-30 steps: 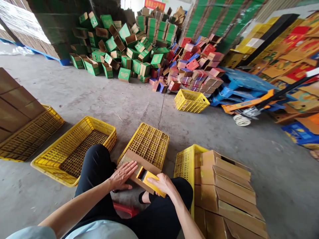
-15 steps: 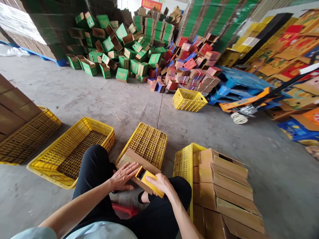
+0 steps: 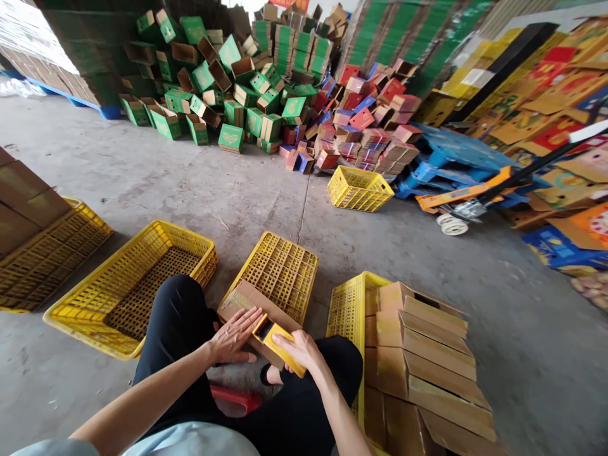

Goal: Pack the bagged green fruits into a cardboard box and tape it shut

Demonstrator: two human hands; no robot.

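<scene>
A closed brown cardboard carton [image 3: 247, 294] lies in front of my knees, on the near end of an upturned yellow plastic crate [image 3: 280, 266]. My left hand [image 3: 236, 334] rests flat on the carton's top, its fingers stretched out. In my right hand [image 3: 300, 349] is a long yellow hand tool [image 3: 281, 342] with a dark front end, its exact kind unclear. The fingers wrap round its body, and it lies along the carton's top, with the dark end close to my left fingertips.
On my left stands an open yellow crate [image 3: 133, 285]. To the right, another crate [image 3: 344, 310] holds several brown cartons [image 3: 437, 354]. Farther off are a small yellow crate [image 3: 360, 190], an orange pallet jack [image 3: 468, 199], blue pallets [image 3: 446, 152] and heaped green boxes [image 3: 232, 136].
The whole view has shifted slightly. My left hand still lies flat on the carton, and the yellow tool remains in my right hand at nearly the same spot.
</scene>
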